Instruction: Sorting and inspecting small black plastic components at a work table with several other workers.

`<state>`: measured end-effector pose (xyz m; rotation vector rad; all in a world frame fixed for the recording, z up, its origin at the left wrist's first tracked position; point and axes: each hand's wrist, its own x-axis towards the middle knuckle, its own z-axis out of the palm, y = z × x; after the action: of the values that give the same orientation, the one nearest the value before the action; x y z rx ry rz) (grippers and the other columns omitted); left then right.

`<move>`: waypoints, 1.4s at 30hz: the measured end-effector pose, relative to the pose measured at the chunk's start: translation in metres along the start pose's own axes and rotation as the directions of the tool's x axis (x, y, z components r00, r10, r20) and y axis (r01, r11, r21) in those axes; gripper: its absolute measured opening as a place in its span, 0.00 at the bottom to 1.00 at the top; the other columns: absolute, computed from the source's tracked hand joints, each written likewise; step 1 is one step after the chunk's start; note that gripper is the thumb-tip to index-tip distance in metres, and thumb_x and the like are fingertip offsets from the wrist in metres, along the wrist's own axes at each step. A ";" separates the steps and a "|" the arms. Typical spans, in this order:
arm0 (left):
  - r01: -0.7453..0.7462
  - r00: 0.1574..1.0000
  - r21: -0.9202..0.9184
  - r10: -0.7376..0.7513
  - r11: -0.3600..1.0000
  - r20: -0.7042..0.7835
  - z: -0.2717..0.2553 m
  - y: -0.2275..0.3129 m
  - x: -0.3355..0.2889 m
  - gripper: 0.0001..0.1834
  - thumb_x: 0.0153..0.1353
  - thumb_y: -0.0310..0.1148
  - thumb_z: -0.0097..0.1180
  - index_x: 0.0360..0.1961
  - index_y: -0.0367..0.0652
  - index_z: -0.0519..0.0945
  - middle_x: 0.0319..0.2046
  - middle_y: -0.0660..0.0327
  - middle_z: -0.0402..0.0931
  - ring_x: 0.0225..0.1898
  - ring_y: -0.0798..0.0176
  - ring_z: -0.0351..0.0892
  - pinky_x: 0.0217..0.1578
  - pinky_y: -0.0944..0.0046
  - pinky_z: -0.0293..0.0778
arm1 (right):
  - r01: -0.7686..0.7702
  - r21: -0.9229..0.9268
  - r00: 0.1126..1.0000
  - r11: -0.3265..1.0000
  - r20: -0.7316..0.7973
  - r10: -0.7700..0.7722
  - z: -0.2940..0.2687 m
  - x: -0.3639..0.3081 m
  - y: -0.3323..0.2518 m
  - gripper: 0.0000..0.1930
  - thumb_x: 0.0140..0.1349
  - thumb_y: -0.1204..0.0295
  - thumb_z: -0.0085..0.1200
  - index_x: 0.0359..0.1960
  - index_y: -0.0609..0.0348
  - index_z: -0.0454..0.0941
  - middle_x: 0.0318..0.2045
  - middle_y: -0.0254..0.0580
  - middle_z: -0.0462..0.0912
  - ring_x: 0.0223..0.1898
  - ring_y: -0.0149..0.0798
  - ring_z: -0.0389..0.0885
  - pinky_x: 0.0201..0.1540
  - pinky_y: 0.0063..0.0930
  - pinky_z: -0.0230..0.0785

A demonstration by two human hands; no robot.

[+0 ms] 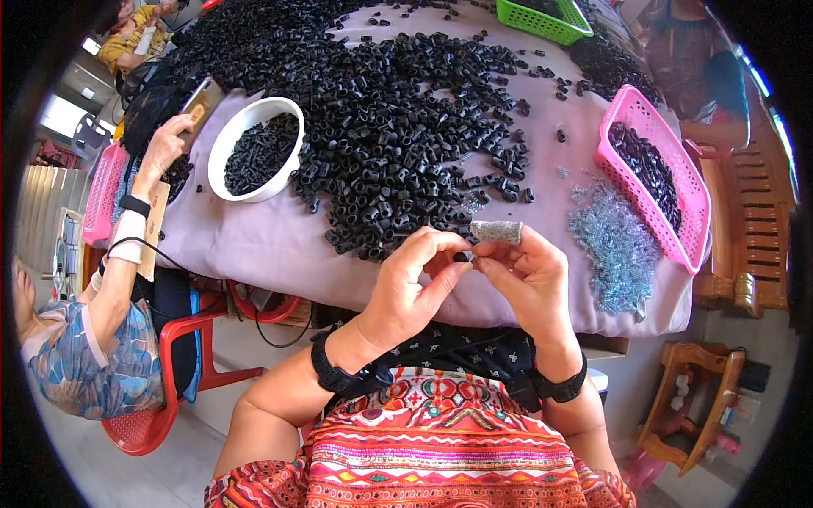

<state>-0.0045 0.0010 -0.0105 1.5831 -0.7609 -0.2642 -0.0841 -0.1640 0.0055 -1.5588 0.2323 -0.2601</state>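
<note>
At the table's near edge, my left hand (412,284) is closed, pinching a small black plastic part (461,257) between thumb and fingertips. Right beside it, my right hand (532,279) is also closed, its thumb and fingertips meeting at the black part. Whatever those right fingertips hold is too small to make out. A grey, tape-like wrap (495,231) covers a finger of the right hand. Just beyond both hands spreads a large heap of short black tubular parts (398,144). Right of them lies a pile of tiny, shiny bluish-clear pieces (614,245).
A white bowl (296,161) of black pieces stands left; a pink basket (696,212) of black pieces sits right. A green basket (542,25) is at the far side. At left, another person's hand (165,144) holds a phone (201,106), beside a red chair (169,356).
</note>
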 end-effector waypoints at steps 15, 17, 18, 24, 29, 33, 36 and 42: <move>0.380 0.918 -0.306 -0.317 0.873 0.237 -0.003 -0.001 -0.008 0.11 0.68 0.25 0.57 0.49 0.35 0.78 0.38 0.61 0.83 0.36 0.72 0.82 0.39 0.71 0.80 | 0.117 -0.274 0.993 0.955 0.021 -0.116 0.004 -0.002 -0.007 0.12 0.58 0.84 0.59 0.44 0.65 0.81 0.33 0.40 0.84 0.35 0.32 0.84 0.40 0.25 0.76; 0.420 0.903 -0.317 -0.360 0.850 0.234 -0.003 -0.006 -0.010 0.11 0.68 0.25 0.57 0.50 0.34 0.78 0.37 0.61 0.83 0.35 0.73 0.82 0.38 0.72 0.79 | 0.187 -0.416 0.982 0.890 0.065 -0.176 0.006 -0.001 -0.013 0.11 0.58 0.83 0.59 0.43 0.64 0.82 0.31 0.42 0.83 0.33 0.35 0.84 0.38 0.27 0.76; 0.420 0.904 -0.317 -0.360 0.850 0.230 -0.004 -0.006 -0.010 0.11 0.68 0.25 0.57 0.50 0.34 0.78 0.37 0.61 0.83 0.35 0.73 0.82 0.38 0.72 0.79 | 0.198 -0.461 0.980 0.865 0.080 -0.182 0.009 -0.002 -0.018 0.11 0.57 0.83 0.59 0.42 0.63 0.82 0.30 0.44 0.82 0.32 0.38 0.84 0.37 0.28 0.75; 0.489 0.868 -0.340 -0.410 0.804 0.279 -0.008 -0.010 -0.005 0.09 0.68 0.26 0.57 0.47 0.35 0.79 0.34 0.62 0.83 0.31 0.74 0.80 0.34 0.72 0.78 | 0.243 -0.574 0.967 0.782 0.083 -0.240 0.017 -0.008 -0.016 0.13 0.58 0.81 0.58 0.45 0.59 0.83 0.30 0.45 0.81 0.31 0.45 0.83 0.35 0.33 0.75; 0.465 0.884 -0.374 -0.396 0.802 0.249 -0.007 -0.011 -0.003 0.08 0.67 0.27 0.58 0.45 0.35 0.79 0.33 0.62 0.83 0.28 0.75 0.79 0.30 0.72 0.76 | 0.252 -0.538 0.966 0.805 0.090 -0.242 0.018 -0.012 -0.011 0.15 0.58 0.81 0.58 0.47 0.59 0.82 0.32 0.46 0.82 0.34 0.47 0.82 0.38 0.35 0.75; 0.430 0.903 -0.448 -0.387 0.784 0.188 -0.006 -0.016 -0.006 0.08 0.68 0.28 0.58 0.44 0.35 0.79 0.32 0.62 0.83 0.28 0.75 0.79 0.30 0.72 0.76 | 0.393 -0.556 0.916 0.732 0.165 -0.367 0.018 -0.008 -0.013 0.15 0.58 0.80 0.58 0.48 0.60 0.82 0.33 0.47 0.82 0.35 0.48 0.81 0.39 0.35 0.75; 0.447 0.892 -0.478 -0.416 0.757 0.176 -0.007 -0.011 -0.006 0.08 0.68 0.28 0.58 0.44 0.35 0.79 0.32 0.62 0.83 0.28 0.74 0.79 0.31 0.73 0.76 | 0.311 -0.521 0.950 0.795 0.137 -0.282 0.008 0.005 -0.016 0.17 0.57 0.80 0.58 0.50 0.60 0.82 0.33 0.45 0.82 0.33 0.43 0.81 0.39 0.32 0.74; 0.430 0.903 -0.364 -0.388 0.826 0.186 -0.015 -0.001 -0.011 0.07 0.68 0.26 0.56 0.45 0.35 0.78 0.35 0.58 0.84 0.31 0.73 0.80 0.33 0.72 0.77 | 0.244 -0.660 0.970 0.710 0.163 -0.182 0.011 0.057 -0.027 0.12 0.57 0.78 0.58 0.43 0.63 0.81 0.32 0.47 0.79 0.32 0.46 0.80 0.37 0.34 0.74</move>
<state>-0.0037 0.0198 -0.0116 1.3311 -0.3969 -0.7765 -0.0272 -0.1705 0.0334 -2.3368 0.0713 -0.3066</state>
